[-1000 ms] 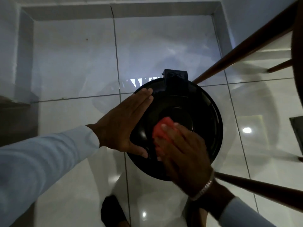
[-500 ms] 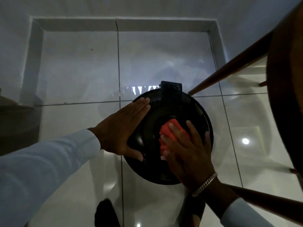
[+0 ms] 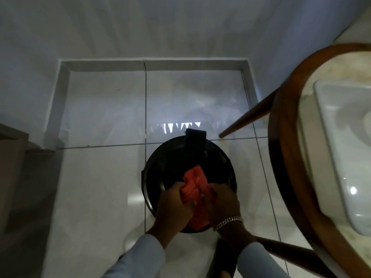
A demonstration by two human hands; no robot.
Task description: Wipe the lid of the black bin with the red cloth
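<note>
Above the black bin's lid (image 3: 176,163), both the left hand (image 3: 174,207) and the right hand (image 3: 219,205) clutch the bunched red cloth (image 3: 195,185) between them, with the lid's hinge tab (image 3: 195,140) at twelve o'clock and a wooden table leg (image 3: 247,117) at two o'clock beyond.

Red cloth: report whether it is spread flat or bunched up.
Bunched up. The red cloth shows ridged folds, gripped between the left hand and right hand above the black bin lid.
</note>
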